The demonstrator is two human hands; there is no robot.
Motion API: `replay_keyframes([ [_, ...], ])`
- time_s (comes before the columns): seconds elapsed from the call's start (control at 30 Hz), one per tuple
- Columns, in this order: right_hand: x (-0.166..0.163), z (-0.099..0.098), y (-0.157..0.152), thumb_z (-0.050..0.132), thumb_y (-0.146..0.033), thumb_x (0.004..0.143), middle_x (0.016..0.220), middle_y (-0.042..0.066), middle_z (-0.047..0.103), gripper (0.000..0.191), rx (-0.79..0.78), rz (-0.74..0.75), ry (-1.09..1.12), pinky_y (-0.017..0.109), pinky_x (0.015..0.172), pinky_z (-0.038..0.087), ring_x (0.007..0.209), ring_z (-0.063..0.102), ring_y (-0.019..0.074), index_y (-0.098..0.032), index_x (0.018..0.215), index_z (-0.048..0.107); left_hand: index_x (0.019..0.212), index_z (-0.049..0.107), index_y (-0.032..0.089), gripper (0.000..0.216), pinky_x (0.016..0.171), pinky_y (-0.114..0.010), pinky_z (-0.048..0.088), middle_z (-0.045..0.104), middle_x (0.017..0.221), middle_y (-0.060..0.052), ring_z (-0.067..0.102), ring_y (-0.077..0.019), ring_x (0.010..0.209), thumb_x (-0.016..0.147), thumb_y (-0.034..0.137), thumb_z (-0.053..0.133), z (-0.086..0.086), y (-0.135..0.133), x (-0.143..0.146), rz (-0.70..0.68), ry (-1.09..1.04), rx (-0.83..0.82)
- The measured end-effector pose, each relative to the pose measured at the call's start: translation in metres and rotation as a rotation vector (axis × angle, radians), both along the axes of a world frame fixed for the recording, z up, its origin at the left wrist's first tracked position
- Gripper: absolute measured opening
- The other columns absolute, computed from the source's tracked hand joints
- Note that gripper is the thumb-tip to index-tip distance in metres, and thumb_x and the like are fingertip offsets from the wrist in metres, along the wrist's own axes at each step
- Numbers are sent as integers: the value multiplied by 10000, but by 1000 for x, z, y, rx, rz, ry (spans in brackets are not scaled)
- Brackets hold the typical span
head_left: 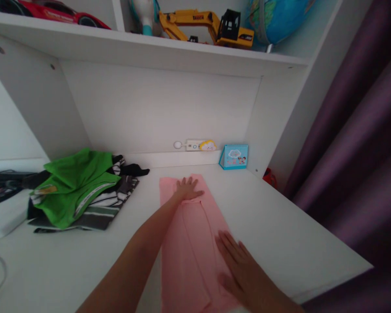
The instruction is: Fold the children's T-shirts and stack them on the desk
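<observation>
A pink garment (192,234) lies folded in a long strip on the white desk (280,217), running from the front edge toward the back. My left hand (186,189) rests flat on its far end, fingers stretched out. My right hand (237,260) lies flat on the near right part of the cloth, fingers spread. Neither hand holds anything.
A pile of clothes, green (74,182) on striped black and white (101,204), lies at the left. A small blue desk calendar (234,156) and a white power strip (195,145) stand at the back. Toys fill the shelf (169,48) above. A purple curtain (355,152) hangs at the right.
</observation>
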State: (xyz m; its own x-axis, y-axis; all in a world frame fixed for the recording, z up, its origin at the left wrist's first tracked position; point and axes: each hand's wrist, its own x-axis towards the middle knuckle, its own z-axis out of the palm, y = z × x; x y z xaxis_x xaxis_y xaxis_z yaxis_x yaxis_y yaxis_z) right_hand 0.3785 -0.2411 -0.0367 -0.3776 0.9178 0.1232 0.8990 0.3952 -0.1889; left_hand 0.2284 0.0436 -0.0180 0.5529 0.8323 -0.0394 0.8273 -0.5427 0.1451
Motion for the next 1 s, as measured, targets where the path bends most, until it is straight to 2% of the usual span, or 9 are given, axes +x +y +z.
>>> replay_keyframes([
  [0.17,6,-46,-23,275,-247,876,1368,93,292,594,329,110,-76,388,914,392,1236,323,242,-176,1391,-14,1359,216,249,706,965,-596,110,137,1444,-62,106,-326,1297,785,659,190,10,8,-3,1,13,68],
  [0.27,7,-58,-29,231,-128,852,1342,60,352,585,390,125,-103,336,903,403,1203,383,201,-197,1393,19,1363,217,185,687,964,-609,77,117,1442,-103,56,-325,1303,818,603,192,14,-12,3,-39,13,134],
  [0.33,9,-60,-30,253,-153,853,1343,52,352,584,378,153,-94,324,892,412,1193,397,197,-211,1393,39,1368,202,174,683,968,-605,72,89,1445,-108,22,-311,1308,828,592,181,13,-36,4,-160,5,149],
  [0.43,8,-58,-32,318,-234,851,1360,64,314,605,337,150,-77,352,881,421,1204,380,222,-220,1393,51,1368,192,243,652,977,-587,97,89,1449,-79,41,-287,1313,830,607,139,7,-70,0,-319,-4,87],
  [0.53,3,-46,-37,429,-406,803,1383,91,255,743,249,147,-30,408,920,382,1239,311,266,-209,1392,22,1359,209,284,600,987,-568,104,102,1449,-70,71,-280,1312,847,583,115,6,-91,-6,-301,-21,67],
  [0.67,-1,-20,-48,485,-431,774,1399,92,224,781,102,149,34,423,983,309,1270,243,259,-207,1390,61,1363,212,230,638,972,-596,100,75,1441,-130,43,-308,1308,837,591,199,30,-124,-20,-323,7,25],
  [0.83,10,-8,-55,494,-293,817,1340,24,381,588,207,95,66,309,965,369,1205,383,196,-294,1354,254,1388,101,152,853,1008,-530,155,37,1428,-166,43,-307,1303,750,639,388,62,-217,-89,-472,3,-143],
  [0.93,14,-10,-53,498,-349,816,1371,28,324,606,178,78,65,346,968,371,1233,334,224,-289,1360,239,1390,99,226,863,1012,-507,197,106,1422,-129,99,-304,1294,716,497,565,52,-271,-132,-501,4,-169],
  [1.0,14,-13,-52,476,-353,828,1375,15,314,591,133,97,65,387,980,353,1240,319,230,-314,1360,220,1382,107,293,765,1011,-501,220,165,1413,-78,150,-281,1288,766,359,555,36,-293,-148,-454,-13,-109],
])
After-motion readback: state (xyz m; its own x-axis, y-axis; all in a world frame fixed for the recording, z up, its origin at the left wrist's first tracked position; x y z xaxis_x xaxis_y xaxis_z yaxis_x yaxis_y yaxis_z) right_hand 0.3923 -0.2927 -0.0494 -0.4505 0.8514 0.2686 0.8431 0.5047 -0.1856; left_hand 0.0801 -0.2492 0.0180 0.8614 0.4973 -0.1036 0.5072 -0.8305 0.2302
